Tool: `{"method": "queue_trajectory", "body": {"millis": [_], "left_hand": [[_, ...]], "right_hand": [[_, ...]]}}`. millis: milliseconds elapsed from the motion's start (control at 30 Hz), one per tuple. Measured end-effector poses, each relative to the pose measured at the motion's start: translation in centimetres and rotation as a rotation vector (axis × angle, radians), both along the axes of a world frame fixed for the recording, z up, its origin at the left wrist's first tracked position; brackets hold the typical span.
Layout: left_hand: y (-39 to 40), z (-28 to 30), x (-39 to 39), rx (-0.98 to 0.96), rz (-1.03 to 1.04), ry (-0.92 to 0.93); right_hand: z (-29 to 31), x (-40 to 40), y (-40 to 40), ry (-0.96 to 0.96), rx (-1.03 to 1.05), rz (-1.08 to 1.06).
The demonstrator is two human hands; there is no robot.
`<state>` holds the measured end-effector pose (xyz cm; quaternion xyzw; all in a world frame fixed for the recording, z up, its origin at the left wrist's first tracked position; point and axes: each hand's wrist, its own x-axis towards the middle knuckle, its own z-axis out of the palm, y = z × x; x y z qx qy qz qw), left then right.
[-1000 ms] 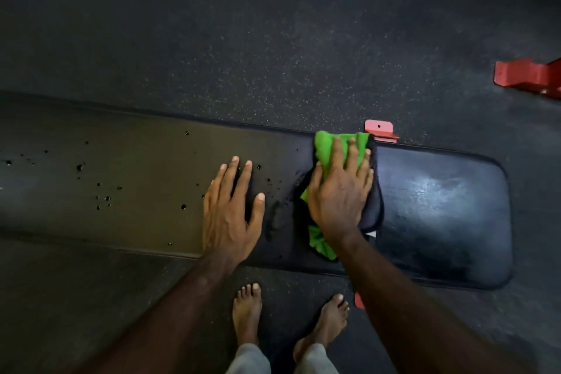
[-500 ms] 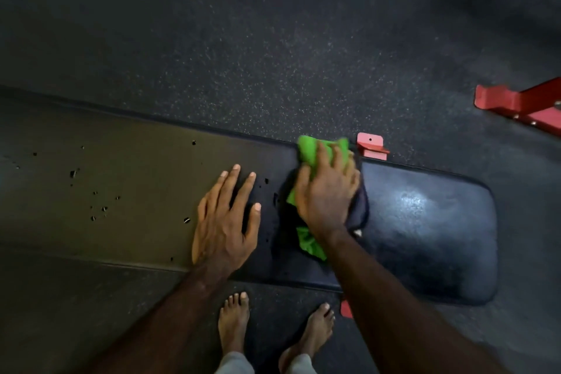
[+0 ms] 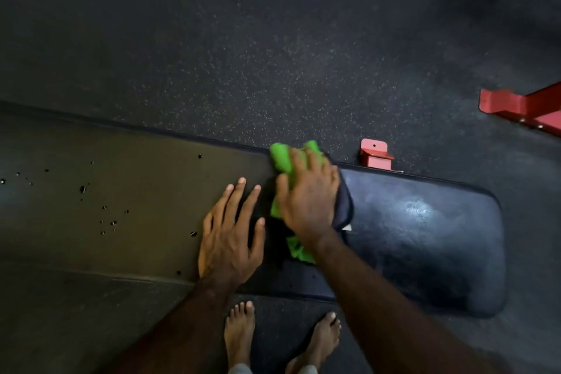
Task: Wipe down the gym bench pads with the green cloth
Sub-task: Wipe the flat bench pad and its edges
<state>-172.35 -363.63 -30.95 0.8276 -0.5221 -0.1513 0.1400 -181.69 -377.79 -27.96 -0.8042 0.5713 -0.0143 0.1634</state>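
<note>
A long black gym bench pad [image 3: 425,240] stretches across the view, with small torn holes in its left part. The green cloth [image 3: 280,156], with a dark layer under its right side, lies on the pad near the far edge. My right hand [image 3: 308,197] presses flat on the cloth, fingers spread over it toward the far edge. My left hand [image 3: 229,237] rests flat on the pad just left of the cloth, fingers straight and spread. The pad right of the cloth looks shiny and damp.
Speckled dark rubber floor [image 3: 273,55] lies beyond the bench. A red bench bracket [image 3: 375,153] sticks out at the pad's far edge. A red metal frame foot [image 3: 522,108] stands at the right. My bare feet [image 3: 239,331] stand on the floor by the near edge.
My right hand has slid the green cloth leftward along the pad, closer to my left hand. The left hand has stayed planted on the pad.
</note>
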Motion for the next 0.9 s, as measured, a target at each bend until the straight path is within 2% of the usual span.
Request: {"method": "queue_trajectory", "body": {"millis": [67, 133, 167, 267, 333, 400, 533, 600, 633, 767, 800, 833, 900], "left_hand": [[0.0, 0.0, 0.0, -0.011, 0.007, -0.003], [-0.1, 0.0, 0.0, -0.011, 0.009, -0.006], [-0.1, 0.0, 0.1, -0.008, 0.011, -0.004], [-0.1, 0.1, 0.0, -0.003, 0.010, 0.005], [-0.1, 0.0, 0.1, -0.001, 0.010, 0.006], [-0.1, 0.0, 0.0, 0.003, 0.009, 0.007], [-0.1, 0.0, 0.0, -0.003, 0.011, -0.003], [0.0, 0.0, 0.0, -0.003, 0.009, -0.012], [0.0, 0.0, 0.0, -0.006, 0.007, -0.016], [-0.2, 0.0, -0.1, -0.002, 0.010, -0.023], [-0.2, 0.0, -0.1, 0.001, 0.009, -0.023], [-0.1, 0.0, -0.1, 0.003, 0.007, -0.023], [0.0, 0.0, 0.1, 0.009, -0.005, -0.011]], "right_hand": [[0.0, -0.9, 1.6, -0.029, 0.019, 0.322], [-0.5, -3.9, 0.5, -0.020, 0.014, 0.440], [-0.9, -5.2, -0.5, 0.013, -0.018, 0.379], [-0.7, -7.2, -3.9, 0.050, -0.057, -0.122], [-0.2, -5.4, -4.3, 0.031, -0.028, -0.332], [0.0, -3.5, -2.1, 0.030, -0.031, -0.227], [-0.2, -5.1, 2.4, -0.007, 0.074, 0.402], [-0.8, -7.8, 1.3, -0.016, 0.060, 0.565], [-1.0, -8.7, 0.6, -0.009, 0.035, 0.535], [-0.4, -6.2, 2.1, -0.017, 0.037, -0.041], [-0.1, -4.9, 3.6, -0.025, 0.059, -0.097], [0.1, -4.1, 5.5, -0.051, 0.088, -0.051], [0.5, -4.8, 8.6, -0.077, 0.168, 0.228]]}}
